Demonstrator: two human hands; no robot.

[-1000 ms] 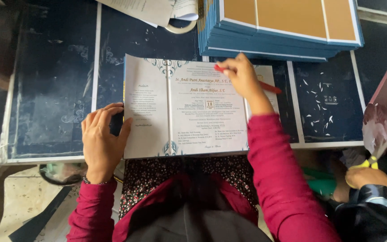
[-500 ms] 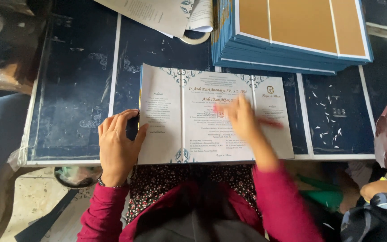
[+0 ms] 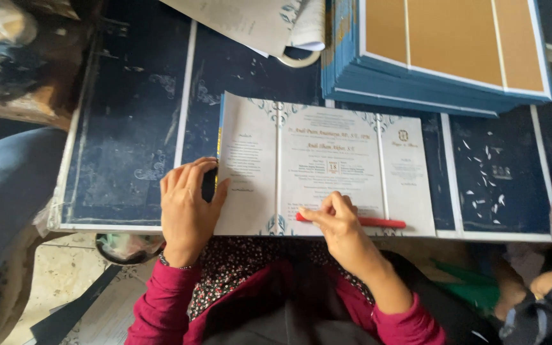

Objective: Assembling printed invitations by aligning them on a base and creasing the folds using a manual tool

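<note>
An unfolded pale card (image 3: 327, 167) with blue ornament and three panels lies flat on a dark blue board (image 3: 129, 153). My left hand (image 3: 186, 207) presses down on the card's left panel at its lower corner, fingers spread. My right hand (image 3: 340, 223) pinches a red stick-like tool (image 3: 378, 222) that lies along the card's bottom edge on the middle panel.
A tall stack of blue folded cards with tan backs (image 3: 442, 51) stands at the back right. Loose printed sheets (image 3: 257, 22) and a tape ring (image 3: 298, 61) lie at the back. Another person's arm (image 3: 551, 287) is at the lower right.
My right hand has drawn the red tool from the card's top edge down to its bottom edge. My left hand stays on the left panel.
</note>
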